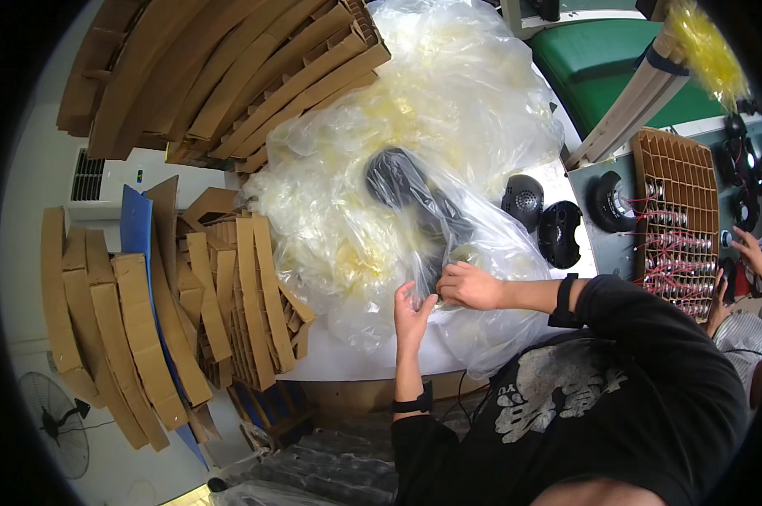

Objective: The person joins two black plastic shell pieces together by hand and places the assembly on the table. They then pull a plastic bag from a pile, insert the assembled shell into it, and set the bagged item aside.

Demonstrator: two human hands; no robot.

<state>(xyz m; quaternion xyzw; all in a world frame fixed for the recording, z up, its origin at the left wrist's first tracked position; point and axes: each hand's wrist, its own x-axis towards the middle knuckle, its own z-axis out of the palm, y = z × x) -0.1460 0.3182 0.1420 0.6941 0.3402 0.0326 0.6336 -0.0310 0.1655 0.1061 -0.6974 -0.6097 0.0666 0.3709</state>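
Note:
A big heap of clear plastic bags [398,143] covers the white table. Inside one bag lies a stack of black round speaker parts [406,190]. My left hand [412,314] pinches the lower edge of that bag, fingers closed on the film. My right hand [470,285] grips the bag's film just right of it, next to the dark parts. Both hands wear black wristbands and touch the same bag.
Two black speaker grilles [541,218] lie on the table to the right. A cardboard grid tray [676,219] with wired parts stands beyond, where another person's hand [751,251] works. Cardboard dividers [229,76] pile up at the left and back. A fan [54,422] stands on the floor.

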